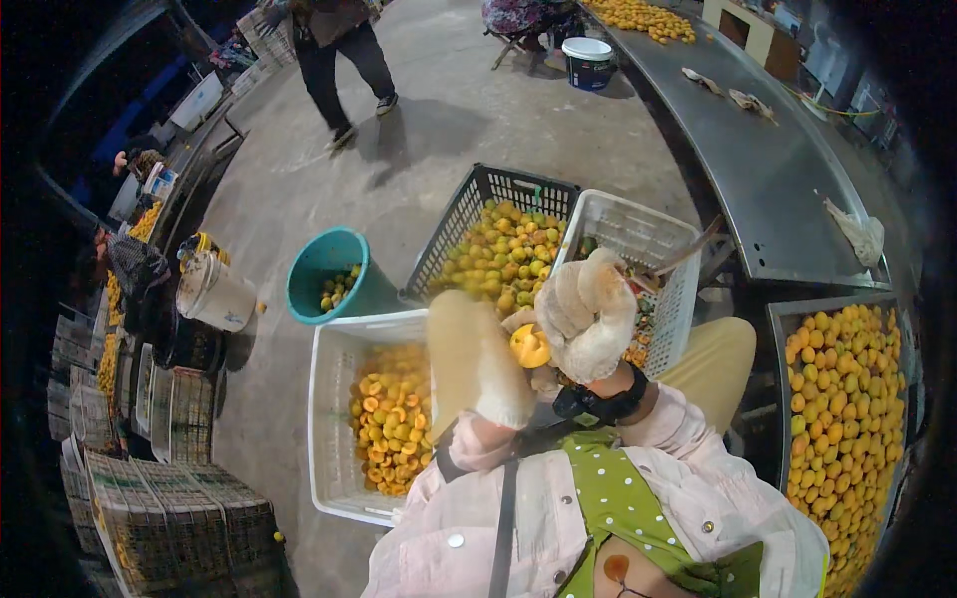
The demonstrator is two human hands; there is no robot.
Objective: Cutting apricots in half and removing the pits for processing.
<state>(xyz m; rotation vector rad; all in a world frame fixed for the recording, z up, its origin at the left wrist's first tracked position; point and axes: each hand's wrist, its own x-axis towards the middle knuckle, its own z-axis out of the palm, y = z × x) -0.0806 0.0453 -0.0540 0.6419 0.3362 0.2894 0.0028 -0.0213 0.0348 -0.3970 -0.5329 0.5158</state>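
Observation:
My right hand (pixel 587 314), in a thick off-white glove, has its fingers curled. A split apricot (pixel 529 345) with bright yellow flesh shows at its left edge. My left hand (pixel 497 400), gloved with a pale cuff, is blurred over the right side of a white plastic crate (pixel 320 418). Its fingers do not show clearly. Inside that crate are many apricot halves (pixel 389 433). Ahead of my hands, a black plastic crate (pixel 441 224) holds whole yellow-green apricots (pixel 508 254). Partly behind my right hand, a second white crate (pixel 635 217) contains mixed scraps.
A teal bucket (pixel 385 284) holds some greenish fruit. At right are a metal table (pixel 785 172) and a metal-rimmed tray (pixel 777 374) of apricots. A person (pixel 336 52) stands ahead. Stacked crates (pixel 179 523) and a white bucket (pixel 224 295) are on the left.

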